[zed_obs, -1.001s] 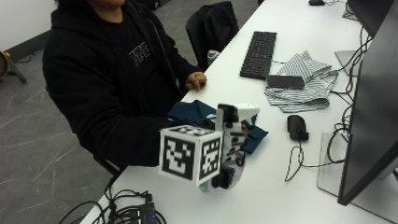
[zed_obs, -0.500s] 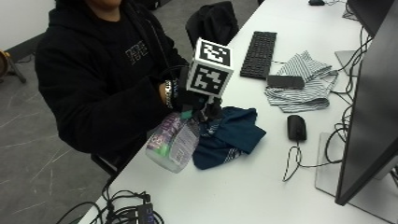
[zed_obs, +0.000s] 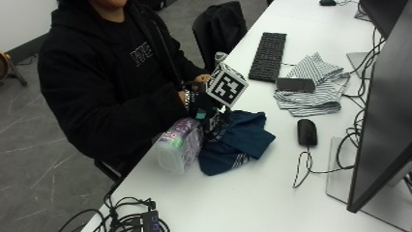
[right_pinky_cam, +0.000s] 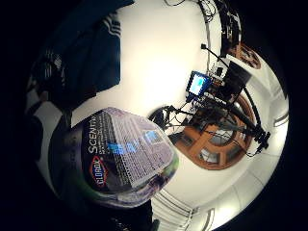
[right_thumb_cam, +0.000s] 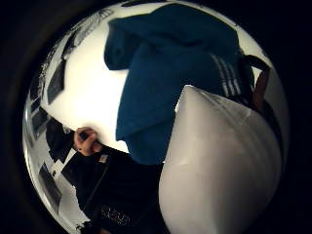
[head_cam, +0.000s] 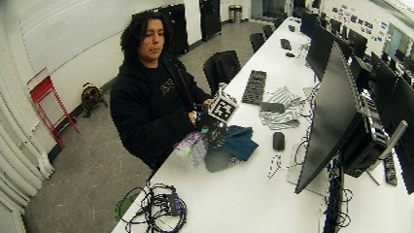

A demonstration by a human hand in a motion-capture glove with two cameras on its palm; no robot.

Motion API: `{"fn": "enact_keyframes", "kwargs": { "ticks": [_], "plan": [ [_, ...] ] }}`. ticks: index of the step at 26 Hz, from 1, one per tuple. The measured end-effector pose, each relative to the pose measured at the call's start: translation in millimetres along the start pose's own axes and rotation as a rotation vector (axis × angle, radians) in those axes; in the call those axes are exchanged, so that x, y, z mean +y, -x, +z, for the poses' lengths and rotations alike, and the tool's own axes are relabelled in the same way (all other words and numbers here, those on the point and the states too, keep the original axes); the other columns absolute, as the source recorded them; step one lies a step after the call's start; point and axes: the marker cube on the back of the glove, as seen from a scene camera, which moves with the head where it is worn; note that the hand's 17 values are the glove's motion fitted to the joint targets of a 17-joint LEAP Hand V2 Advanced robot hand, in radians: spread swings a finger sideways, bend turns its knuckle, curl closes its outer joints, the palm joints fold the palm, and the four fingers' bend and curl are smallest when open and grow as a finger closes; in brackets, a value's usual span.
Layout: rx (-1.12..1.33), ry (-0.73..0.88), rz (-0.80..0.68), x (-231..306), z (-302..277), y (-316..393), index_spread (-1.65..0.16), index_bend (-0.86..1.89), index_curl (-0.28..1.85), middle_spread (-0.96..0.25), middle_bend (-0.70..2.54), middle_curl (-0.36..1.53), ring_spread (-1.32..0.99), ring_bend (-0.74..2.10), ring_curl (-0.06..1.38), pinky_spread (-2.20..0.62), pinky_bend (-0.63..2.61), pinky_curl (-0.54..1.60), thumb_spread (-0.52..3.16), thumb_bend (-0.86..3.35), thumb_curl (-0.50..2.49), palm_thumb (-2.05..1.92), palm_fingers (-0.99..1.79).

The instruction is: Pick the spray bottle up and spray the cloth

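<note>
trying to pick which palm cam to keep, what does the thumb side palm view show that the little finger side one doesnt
Only the thumb side palm view shows the person's bare hand at the table edge, the keyboard and the bottle's plain white side. Only the little finger side palm view shows the bottle's printed Clorox label and a tangle of cables on the table. Both show the spray bottle close to the palm, the blue cloth and the white table.

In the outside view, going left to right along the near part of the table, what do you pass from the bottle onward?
spray bottle → blue cloth → black mouse → monitor at the right edge.
</note>
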Motion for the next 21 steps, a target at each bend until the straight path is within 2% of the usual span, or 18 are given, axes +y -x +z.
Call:
{"fn": "enact_keyframes", "kwargs": {
  "ticks": [7, 11, 16, 21],
  "plan": [
    [0.041, 0.025, -0.010, -4.6, 11.3, 7.1, -0.31, 0.21, 0.54, -0.24, 0.50, 0.49, -0.25, 0.67, 0.46, -0.32, 0.47, 0.40, 0.29, -0.03, 0.74, 0.96, 1.35],
    [-0.005, -0.023, -0.019, -1.0, 2.0, 2.0, -0.31, 0.20, 0.54, -0.24, 0.49, 0.49, -0.25, 0.67, 0.46, -0.32, 0.47, 0.40, 0.30, -0.03, 0.75, 0.96, 1.35],
    [-0.183, -0.253, -0.064, 14.7, -36.4, -28.0, -0.31, 0.20, 0.54, -0.24, 0.49, 0.49, -0.25, 0.66, 0.46, -0.32, 0.47, 0.40, 0.30, -0.03, 0.75, 0.95, 1.36],
    [-0.442, -0.623, -0.161, 24.4, -78.1, -43.1, -0.31, 0.19, 0.55, -0.24, 0.50, 0.49, -0.25, 0.67, 0.46, -0.32, 0.46, 0.40, 0.30, -0.03, 0.76, 0.96, 1.36]
  ]
}}
